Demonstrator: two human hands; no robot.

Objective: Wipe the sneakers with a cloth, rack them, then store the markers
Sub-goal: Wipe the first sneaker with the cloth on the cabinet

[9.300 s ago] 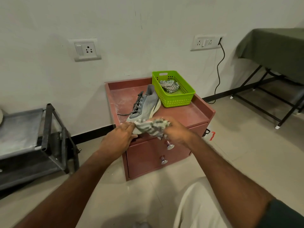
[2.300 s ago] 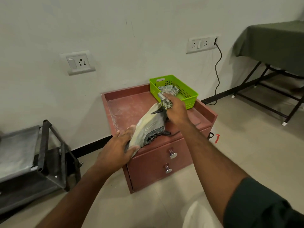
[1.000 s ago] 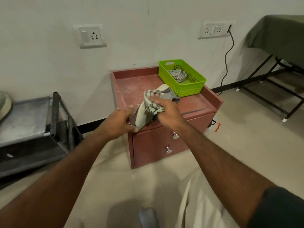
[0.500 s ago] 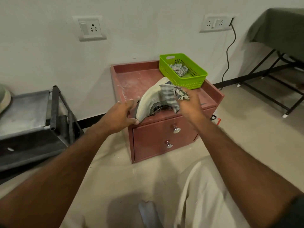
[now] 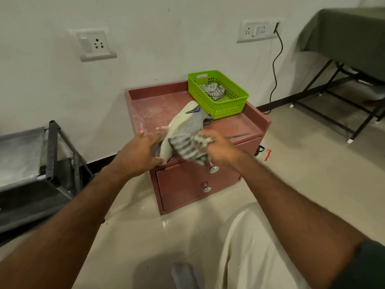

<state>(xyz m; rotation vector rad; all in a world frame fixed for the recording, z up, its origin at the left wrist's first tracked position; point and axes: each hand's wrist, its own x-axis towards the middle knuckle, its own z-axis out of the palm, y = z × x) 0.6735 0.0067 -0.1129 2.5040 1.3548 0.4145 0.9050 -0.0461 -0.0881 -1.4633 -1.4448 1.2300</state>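
A grey sneaker (image 5: 185,122) lies tilted on its side on the red cabinet top (image 5: 150,109), its pale sole turned toward me. My left hand (image 5: 141,151) grips its near end at the cabinet's front edge. My right hand (image 5: 218,148) holds a striped grey cloth (image 5: 188,149) bunched against the sneaker's side; the hand and the cloth are blurred. No markers show.
A green basket (image 5: 218,107) with a second striped cloth (image 5: 212,91) sits at the cabinet's back right. A dark metal shoe rack (image 5: 52,151) stands to the left. A cloth-covered folding table (image 5: 350,38) is at the far right. Two drawer knobs face me.
My right hand has dragged the cloth down the sneaker toward its near end. The sneaker stays tilted in my left hand's grip.
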